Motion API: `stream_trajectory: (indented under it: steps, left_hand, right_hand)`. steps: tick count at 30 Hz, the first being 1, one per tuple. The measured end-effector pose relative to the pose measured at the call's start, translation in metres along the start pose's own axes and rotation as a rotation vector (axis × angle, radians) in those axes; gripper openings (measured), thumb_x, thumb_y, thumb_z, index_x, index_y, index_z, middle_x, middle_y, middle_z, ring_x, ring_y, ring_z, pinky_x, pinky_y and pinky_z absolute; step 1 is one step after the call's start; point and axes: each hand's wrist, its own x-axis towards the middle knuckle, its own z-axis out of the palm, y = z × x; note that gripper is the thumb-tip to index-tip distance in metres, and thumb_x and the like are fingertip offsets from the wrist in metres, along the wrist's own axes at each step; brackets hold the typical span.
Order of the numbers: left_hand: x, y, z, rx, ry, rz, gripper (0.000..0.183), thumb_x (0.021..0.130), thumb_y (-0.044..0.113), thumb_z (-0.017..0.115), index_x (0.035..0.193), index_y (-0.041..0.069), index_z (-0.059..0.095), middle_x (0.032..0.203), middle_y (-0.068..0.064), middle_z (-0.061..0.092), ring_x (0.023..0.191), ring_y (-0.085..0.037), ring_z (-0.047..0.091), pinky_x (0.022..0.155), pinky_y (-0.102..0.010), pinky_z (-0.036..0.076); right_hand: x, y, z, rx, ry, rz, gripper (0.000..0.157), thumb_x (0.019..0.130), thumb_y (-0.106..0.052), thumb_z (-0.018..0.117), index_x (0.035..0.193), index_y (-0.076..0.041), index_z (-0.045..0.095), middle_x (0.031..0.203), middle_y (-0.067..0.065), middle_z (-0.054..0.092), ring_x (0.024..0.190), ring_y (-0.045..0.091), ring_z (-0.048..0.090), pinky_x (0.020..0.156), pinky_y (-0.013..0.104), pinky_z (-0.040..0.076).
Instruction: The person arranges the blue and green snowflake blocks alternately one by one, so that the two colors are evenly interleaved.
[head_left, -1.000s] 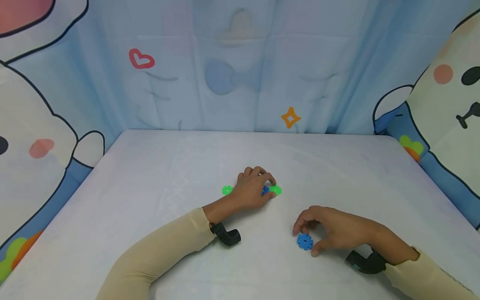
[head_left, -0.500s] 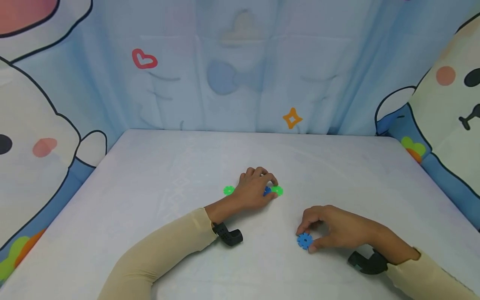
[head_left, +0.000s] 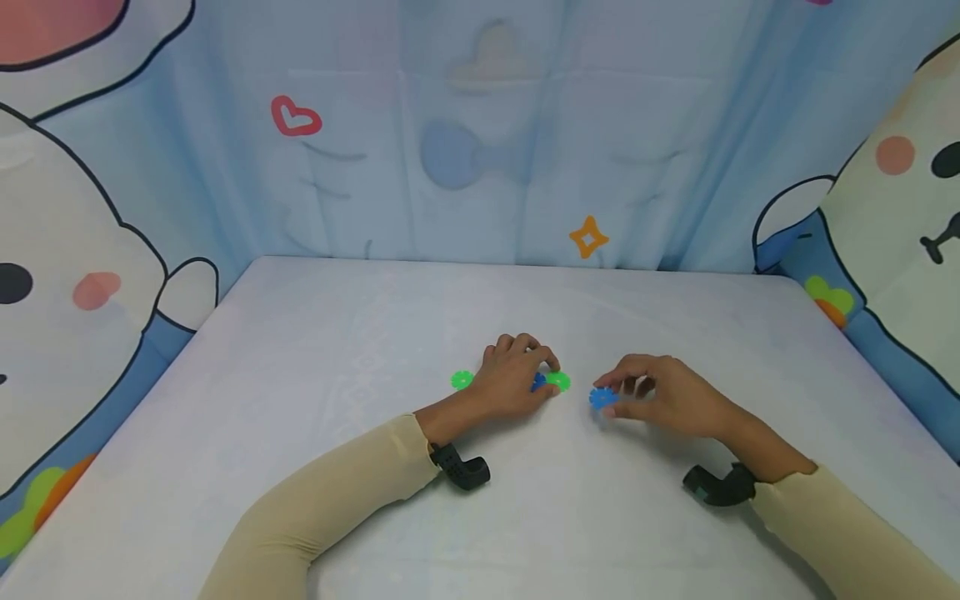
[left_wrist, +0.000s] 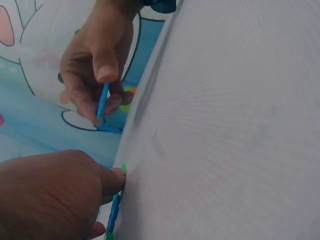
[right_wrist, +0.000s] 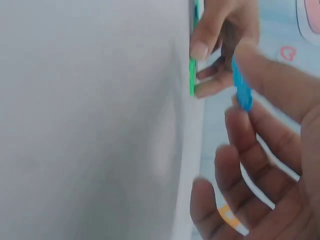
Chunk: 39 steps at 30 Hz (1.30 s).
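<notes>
Pinched between my right thumb and fingertips is a blue notched plastic disc [head_left: 602,398], raised off the table. The right hand [head_left: 671,396] stands just to the right of a row of similar discs. My left hand [head_left: 510,379] lies over this row, its thumb and index finger gripping the edges of the green notched disc [head_left: 558,382] at the right end. Beside that one, partly hidden by the hand, a darker blue disc [head_left: 538,382] shows. Another green disc [head_left: 461,380] sticks out at the left end, and the row's middle is covered by the hand.
A white cloth covers the table [head_left: 360,333]. Behind and at both sides hangs a light blue curtain [head_left: 360,183] printed with cartoon animals. A black strap mount sits on each wrist, the left mount [head_left: 461,468] close over the tabletop.
My right hand has closed its fingertips on the blue disc, lifted it, and carried it away from me towards the row. The left hand keeps its place on the row.
</notes>
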Motion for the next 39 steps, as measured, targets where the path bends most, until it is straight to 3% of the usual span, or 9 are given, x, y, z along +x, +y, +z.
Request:
stream_trajectory:
  steps: [4, 12, 39]
  left_hand:
    - [0.0, 0.0, 0.0, 0.005, -0.002, 0.002, 0.029, 0.095, 0.044, 0.062, 0.122, 0.031, 0.063, 0.139, 0.0, 0.05, 0.124, -0.026, 0.043, 0.098, -0.041, 0.038]
    - [0.001, -0.001, 0.001, 0.009, -0.005, 0.005, 0.03, 0.095, 0.044, 0.061, 0.122, 0.031, 0.063, 0.139, 0.0, 0.05, 0.125, -0.026, 0.043, 0.098, -0.042, 0.038]
    - [0.0, 0.001, 0.001, 0.031, 0.001, 0.018, 0.029, 0.095, 0.043, 0.062, 0.121, 0.03, 0.062, 0.138, -0.003, 0.05, 0.125, -0.028, 0.043, 0.099, -0.044, 0.038]
  right_hand:
    - [0.017, 0.009, 0.0, -0.005, 0.033, 0.063, 0.033, 0.08, -0.032, 0.082, 0.108, -0.017, 0.075, 0.091, -0.009, 0.069, 0.079, 0.008, 0.057, 0.067, 0.023, 0.051]
    - [0.036, 0.02, 0.008, 0.018, -0.005, 0.132, 0.033, 0.078, -0.033, 0.084, 0.106, -0.017, 0.077, 0.092, -0.006, 0.072, 0.074, 0.011, 0.055, 0.063, 0.023, 0.047]
    - [0.035, 0.013, 0.015, 0.014, -0.022, 0.163, 0.036, 0.08, -0.031, 0.082, 0.112, -0.017, 0.076, 0.088, -0.003, 0.067, 0.074, 0.013, 0.054, 0.062, 0.024, 0.046]
